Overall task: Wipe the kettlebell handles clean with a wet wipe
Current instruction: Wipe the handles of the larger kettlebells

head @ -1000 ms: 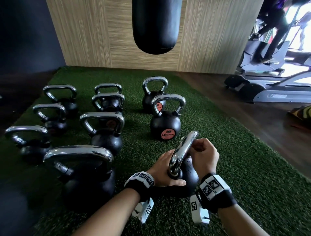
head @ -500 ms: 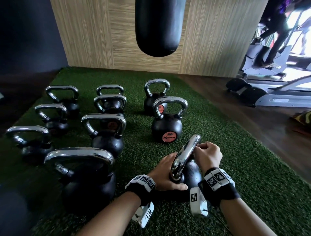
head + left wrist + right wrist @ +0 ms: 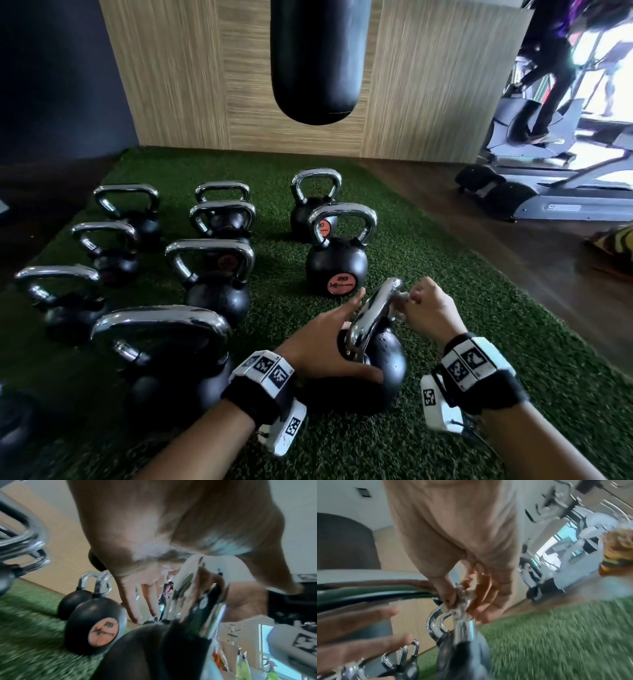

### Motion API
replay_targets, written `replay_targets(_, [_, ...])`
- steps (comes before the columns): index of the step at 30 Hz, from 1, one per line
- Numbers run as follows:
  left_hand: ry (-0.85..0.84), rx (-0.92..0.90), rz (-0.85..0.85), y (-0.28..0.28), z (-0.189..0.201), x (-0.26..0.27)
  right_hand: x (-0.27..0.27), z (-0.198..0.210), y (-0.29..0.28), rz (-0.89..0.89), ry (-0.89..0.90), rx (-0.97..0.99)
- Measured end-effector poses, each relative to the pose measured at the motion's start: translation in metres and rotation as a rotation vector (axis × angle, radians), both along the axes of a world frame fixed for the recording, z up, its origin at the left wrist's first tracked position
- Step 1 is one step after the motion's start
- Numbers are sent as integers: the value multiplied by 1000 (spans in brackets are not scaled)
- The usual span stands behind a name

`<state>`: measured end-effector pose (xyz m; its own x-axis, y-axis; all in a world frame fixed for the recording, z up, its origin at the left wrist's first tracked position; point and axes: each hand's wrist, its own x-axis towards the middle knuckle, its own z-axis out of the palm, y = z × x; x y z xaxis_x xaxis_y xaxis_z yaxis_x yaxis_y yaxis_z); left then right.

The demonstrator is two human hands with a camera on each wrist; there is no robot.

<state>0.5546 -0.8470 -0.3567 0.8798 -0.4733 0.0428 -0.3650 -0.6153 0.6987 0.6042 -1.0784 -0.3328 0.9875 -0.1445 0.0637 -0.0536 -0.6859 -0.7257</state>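
Observation:
A black kettlebell (image 3: 388,359) with a chrome handle (image 3: 371,315) stands on the green turf (image 3: 445,428) just in front of me, handle edge-on. My left hand (image 3: 323,342) rests against its left side, fingers straight and thumb (image 3: 363,375) lying along the body. My right hand (image 3: 419,303) pinches a small crumpled wet wipe (image 3: 461,600) against the far top corner of the handle (image 3: 464,623). In the left wrist view, the left hand (image 3: 137,599) lies flat beside the handle (image 3: 197,601). Most of the wipe is hidden by my fingers.
Several more kettlebells stand in rows to the left and ahead, the nearest ones a "20" bell (image 3: 337,267) and a large one (image 3: 164,353). A punching bag (image 3: 317,58) hangs ahead. Wood floor and cardio machines (image 3: 548,192), one with a person on it, are at right.
My left hand's fingers have straightened and lifted beside the handle. My right hand has loosened from a fuller grip into a fingertip pinch at the handle's far top corner.

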Motion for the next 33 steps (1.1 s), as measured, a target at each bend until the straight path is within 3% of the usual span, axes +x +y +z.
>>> replay_targets(4, [-200, 185, 234, -34, 25, -10, 6, 25, -6, 289, -65, -239])
replay_targets(7, [-195, 169, 318, -44, 30, -13, 7, 33, -3, 373, -135, -470])
replay_targets(13, [-189, 218, 271, -34, 39, -5, 1, 47, -3, 404, -102, -606])
replay_targets(18, [-3, 404, 114, -9, 58, 26, -18, 57, -12, 365, -30, -707])
replay_targets(23, [-28, 457, -72, -4, 69, 38, -31, 58, -20, 352, 9, -722])
replay_targets(28, [61, 648, -258, 13, 101, 65, -7, 82, -46, 611, 172, -510])
replay_targets(33, [78, 608, -84, 19, 133, 107, 40, 98, -58, 547, 65, -301])
